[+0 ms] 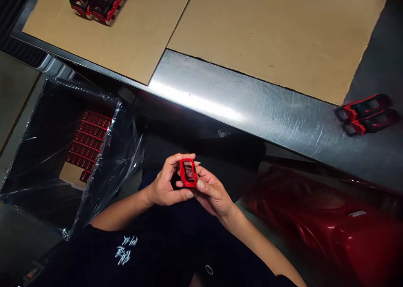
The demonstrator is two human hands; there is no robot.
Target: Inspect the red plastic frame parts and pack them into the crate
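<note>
Both of my hands hold one small red plastic frame point(188, 173) with a rectangular opening, in front of my body and below the metal table edge. My left hand point(165, 184) curls around its left side, fingers over the top and thumb beneath. My right hand point(212, 192) pinches its right side, thumb on the front. The frame stands roughly upright between my fingers.
A steel table point(239, 104) carries cardboard sheets point(270, 30). Several red frames point(97, 1) sit at its far left, two more red frames point(367, 114) at its right. A plastic-lined box point(40, 152) with rows of red parts stands lower left. A red bag point(330, 224) lies lower right.
</note>
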